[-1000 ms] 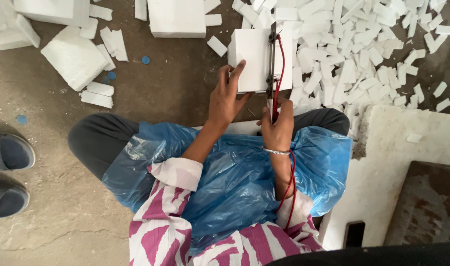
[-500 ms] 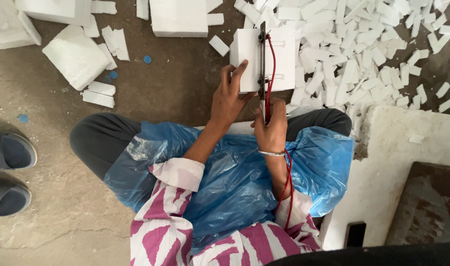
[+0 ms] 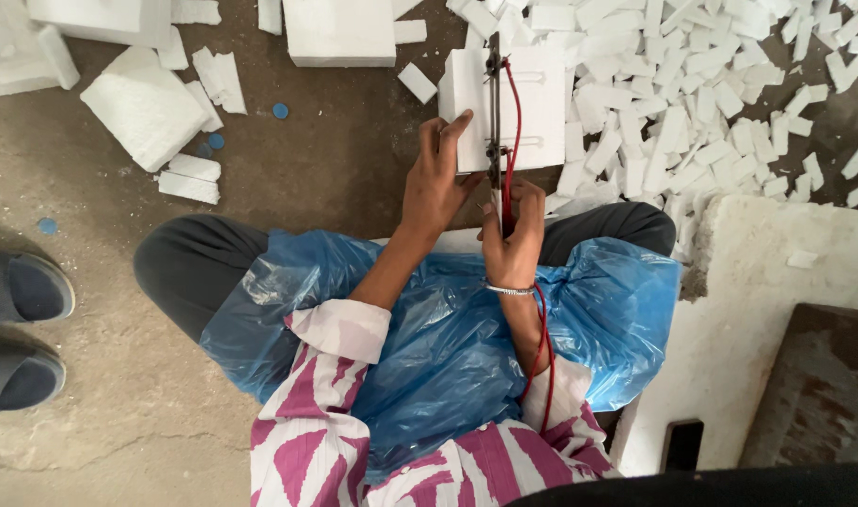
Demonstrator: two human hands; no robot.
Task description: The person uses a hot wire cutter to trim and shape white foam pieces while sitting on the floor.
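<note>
White foam block point(image 3: 532, 103) sits at 12 o'clock, my left hand point(image 3: 436, 183) gripping its edge and right hand point(image 3: 513, 235) clamped on the red-wired cutter point(image 3: 494, 113), so I'd reckon slow, straight pushes give clean strips.

Right hand point(image 3: 513, 239) covers the lower end of the dark cutter frame point(image 3: 493, 103); grip there cannot be told; left hand point(image 3: 436, 183) hides the near corner of the foam block point(image 3: 542, 103); grey shoes point(image 3: 21, 329) cut off at left edge; foam slab point(image 3: 340, 28) cut off at top.
</note>
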